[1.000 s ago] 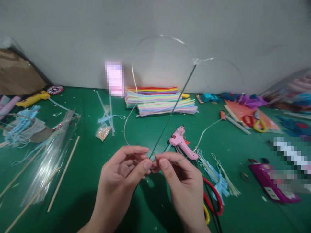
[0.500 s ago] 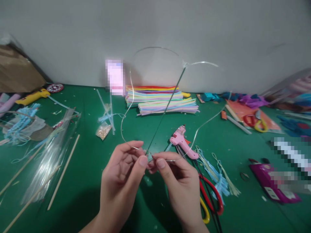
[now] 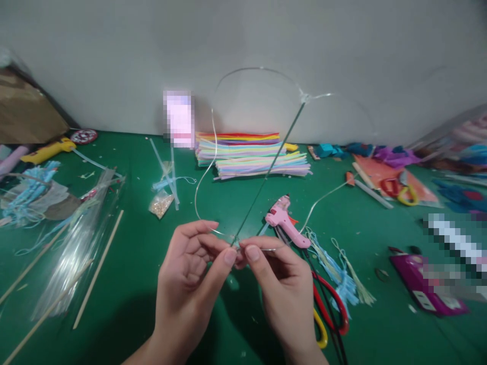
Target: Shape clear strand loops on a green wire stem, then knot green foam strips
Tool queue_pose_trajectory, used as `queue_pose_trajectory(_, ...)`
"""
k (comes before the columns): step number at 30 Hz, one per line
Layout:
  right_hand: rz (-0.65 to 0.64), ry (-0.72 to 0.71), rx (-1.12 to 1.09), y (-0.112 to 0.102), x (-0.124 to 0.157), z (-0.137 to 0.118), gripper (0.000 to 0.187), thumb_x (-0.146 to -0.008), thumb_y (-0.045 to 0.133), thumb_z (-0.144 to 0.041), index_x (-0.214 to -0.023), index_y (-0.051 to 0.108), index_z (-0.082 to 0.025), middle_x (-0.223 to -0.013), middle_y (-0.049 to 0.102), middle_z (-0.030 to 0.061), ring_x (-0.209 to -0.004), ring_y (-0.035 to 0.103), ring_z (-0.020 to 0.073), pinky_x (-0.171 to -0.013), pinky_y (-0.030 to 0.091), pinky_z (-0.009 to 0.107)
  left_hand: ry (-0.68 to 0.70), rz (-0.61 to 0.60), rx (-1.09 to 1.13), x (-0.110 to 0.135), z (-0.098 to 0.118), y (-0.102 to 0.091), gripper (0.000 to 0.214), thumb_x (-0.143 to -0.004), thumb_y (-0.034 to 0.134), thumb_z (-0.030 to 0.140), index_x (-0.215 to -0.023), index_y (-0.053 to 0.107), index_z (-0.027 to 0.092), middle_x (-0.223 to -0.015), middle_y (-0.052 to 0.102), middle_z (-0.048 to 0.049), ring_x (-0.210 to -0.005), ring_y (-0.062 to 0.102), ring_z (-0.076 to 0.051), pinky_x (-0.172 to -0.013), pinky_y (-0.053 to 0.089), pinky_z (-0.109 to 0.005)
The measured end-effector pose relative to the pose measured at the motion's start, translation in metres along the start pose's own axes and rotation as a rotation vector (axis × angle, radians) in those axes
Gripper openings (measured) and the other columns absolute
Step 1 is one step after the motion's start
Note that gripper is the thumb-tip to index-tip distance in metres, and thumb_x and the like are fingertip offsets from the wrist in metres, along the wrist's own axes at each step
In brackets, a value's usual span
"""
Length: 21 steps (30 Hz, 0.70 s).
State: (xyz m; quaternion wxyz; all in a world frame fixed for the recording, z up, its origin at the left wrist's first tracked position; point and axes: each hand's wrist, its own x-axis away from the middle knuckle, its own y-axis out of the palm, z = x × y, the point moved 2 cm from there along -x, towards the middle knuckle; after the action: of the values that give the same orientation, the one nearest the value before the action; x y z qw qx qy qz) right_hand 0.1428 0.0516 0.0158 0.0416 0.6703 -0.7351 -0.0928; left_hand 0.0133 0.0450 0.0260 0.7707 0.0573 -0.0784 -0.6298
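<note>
I have my left hand [image 3: 186,281] low in the frame, left of centre, pinching. My right hand [image 3: 287,289] pinches just beside it.

A dull grey wall [image 3: 243,40], paler low down, stands behind a green, softly shadowed tabletop [image 3: 140,241].

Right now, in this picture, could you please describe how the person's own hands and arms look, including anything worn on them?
The left hand and right hand are bare, with no gloves. No ring shows on the visible fingers. The left wrist and right wrist show no watch, bracelet or sleeve.
</note>
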Motion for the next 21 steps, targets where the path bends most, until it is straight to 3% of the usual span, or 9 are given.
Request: queue_pose_trajectory(21,0.002,-0.009,-0.012,-0.0020,0.0004,0.0026,0.009,-0.091,0.072,-0.024,-0.090,0.080,-0.029,-0.080,0.082,-0.0021,-0.070,0.077,0.0102,-0.066,0.062,0.014,-0.038,-0.019,0.075,-0.0023,0.0001,0.0005,0.031,-0.084,0.079,0.017,-0.107,0.059,0.021,-0.074,0.073,0.0054,-0.069,0.074,-0.008,-0.066,0.059,-0.010)
